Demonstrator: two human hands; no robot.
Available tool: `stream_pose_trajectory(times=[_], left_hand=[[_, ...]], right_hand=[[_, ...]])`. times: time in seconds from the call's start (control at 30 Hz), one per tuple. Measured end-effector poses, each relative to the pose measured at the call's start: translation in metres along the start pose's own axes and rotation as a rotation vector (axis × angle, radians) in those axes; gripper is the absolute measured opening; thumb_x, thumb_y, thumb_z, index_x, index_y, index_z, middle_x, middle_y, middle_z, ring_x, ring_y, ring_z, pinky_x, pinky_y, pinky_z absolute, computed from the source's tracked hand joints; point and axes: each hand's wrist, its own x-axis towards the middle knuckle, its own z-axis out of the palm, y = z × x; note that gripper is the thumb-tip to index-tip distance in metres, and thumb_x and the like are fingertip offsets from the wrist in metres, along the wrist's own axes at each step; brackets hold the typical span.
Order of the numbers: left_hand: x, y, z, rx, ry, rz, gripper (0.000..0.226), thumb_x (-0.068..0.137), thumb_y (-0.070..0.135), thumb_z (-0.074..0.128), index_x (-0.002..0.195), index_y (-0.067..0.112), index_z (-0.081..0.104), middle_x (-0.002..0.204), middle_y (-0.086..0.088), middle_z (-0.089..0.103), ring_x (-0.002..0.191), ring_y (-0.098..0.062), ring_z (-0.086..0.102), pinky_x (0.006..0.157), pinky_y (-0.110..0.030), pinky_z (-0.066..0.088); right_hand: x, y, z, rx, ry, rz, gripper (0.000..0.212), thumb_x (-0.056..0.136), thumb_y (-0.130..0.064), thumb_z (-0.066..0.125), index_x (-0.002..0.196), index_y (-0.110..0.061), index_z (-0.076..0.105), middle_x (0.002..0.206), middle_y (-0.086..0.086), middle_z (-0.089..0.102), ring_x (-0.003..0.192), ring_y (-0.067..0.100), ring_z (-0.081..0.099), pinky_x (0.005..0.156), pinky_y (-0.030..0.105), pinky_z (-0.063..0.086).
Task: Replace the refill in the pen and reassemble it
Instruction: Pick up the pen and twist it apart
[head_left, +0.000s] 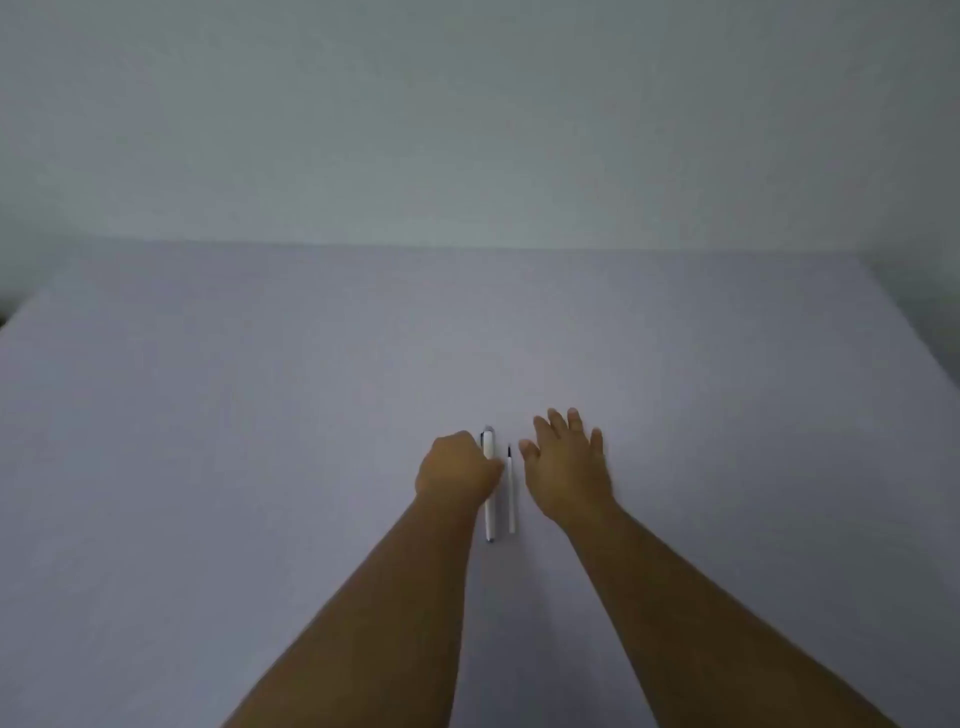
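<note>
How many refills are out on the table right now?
1 loose refill, lying between the hands, just right of the pen. Another may be hidden inside the pen.

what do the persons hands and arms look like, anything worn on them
Both arms are bare to the bottom edge of the picture: no sleeves, gloves, watch, rings or bracelets show. The left hand and the right hand show no markings. The picture is dim and soft, so fine detail cannot be told.

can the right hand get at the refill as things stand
Probably yes. The right hand is open just right of the refill, which lies bare on the table, apart from the pen under the left hand.
</note>
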Motion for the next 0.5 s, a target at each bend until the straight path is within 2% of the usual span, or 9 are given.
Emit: stream_pose_trajectory(times=[0.13,0.2,0.23,0.3,0.37,0.43,0.5], left_hand=[[0.003,-0.006,0.015,-0.014,-0.016,-0.045,0.013,0.078,0.024,0.06,0.076,0.013,0.054,0.065,0.001,0.05,0.058,-0.015,0.052,0.044,-0.024,0.034],[0.004,-0.006,0.016,-0.028,-0.023,-0.054,0.016,0.078,0.02,0.058,0.066,0.013,0.05,0.063,0.001,0.049,0.058,-0.017,0.052,0.044,-0.024,0.035],[0.005,-0.006,0.015,-0.044,-0.022,-0.048,0.021,0.079,0.021,0.058,0.061,0.014,0.049,0.061,0.0,0.049,0.056,-0.016,0.051,0.044,-0.024,0.034],[0.007,-0.007,0.011,-0.107,0.0,-0.007,0.022,0.079,0.024,0.059,0.061,0.013,0.053,0.057,0.001,0.051,0.052,-0.013,0.05,0.044,-0.022,0.036],[0.005,-0.006,0.007,-0.185,0.021,0.079,0.018,0.082,0.029,0.059,0.072,0.014,0.06,0.06,0.005,0.054,0.056,-0.011,0.053,0.047,-0.02,0.038],[0.001,-0.003,0.003,-0.23,-0.007,0.178,0.016,0.085,0.031,0.058,0.084,0.016,0.061,0.065,0.01,0.056,0.059,-0.005,0.053,0.05,-0.017,0.037],[0.0,-0.002,-0.004,-0.26,-0.065,0.245,0.016,0.087,0.033,0.058,0.086,0.017,0.061,0.068,0.009,0.056,0.061,-0.004,0.05,0.054,-0.018,0.036]], right_hand=[[-0.002,0.003,0.011,0.0,0.019,-0.028,0.049,0.099,-0.033,0.026,0.144,-0.014,0.031,0.157,0.007,0.024,0.147,0.025,0.008,0.118,0.047,0.005],[-0.004,0.003,0.013,0.042,0.101,-0.076,0.045,0.097,-0.028,0.035,0.138,-0.011,0.042,0.15,0.009,0.038,0.143,0.028,0.022,0.117,0.044,0.013],[-0.005,0.001,0.012,0.076,0.176,-0.098,0.041,0.095,-0.026,0.041,0.132,-0.01,0.049,0.141,0.009,0.049,0.136,0.03,0.033,0.114,0.042,0.022],[-0.004,-0.006,0.009,0.191,0.282,-0.073,0.034,0.092,-0.026,0.048,0.119,-0.01,0.061,0.121,0.008,0.064,0.117,0.028,0.048,0.099,0.037,0.038],[-0.002,-0.017,-0.001,0.432,0.188,0.058,0.03,0.09,-0.034,0.052,0.103,-0.013,0.069,0.099,0.005,0.07,0.098,0.025,0.055,0.08,0.031,0.045],[0.005,-0.026,-0.011,0.695,0.011,0.181,0.027,0.088,-0.039,0.055,0.074,-0.018,0.065,0.07,-0.002,0.064,0.076,0.021,0.057,0.059,0.025,0.04],[0.013,-0.029,-0.02,0.852,-0.014,0.279,0.029,0.088,-0.036,0.056,0.063,-0.02,0.058,0.06,-0.004,0.055,0.065,0.019,0.053,0.053,0.024,0.036]])
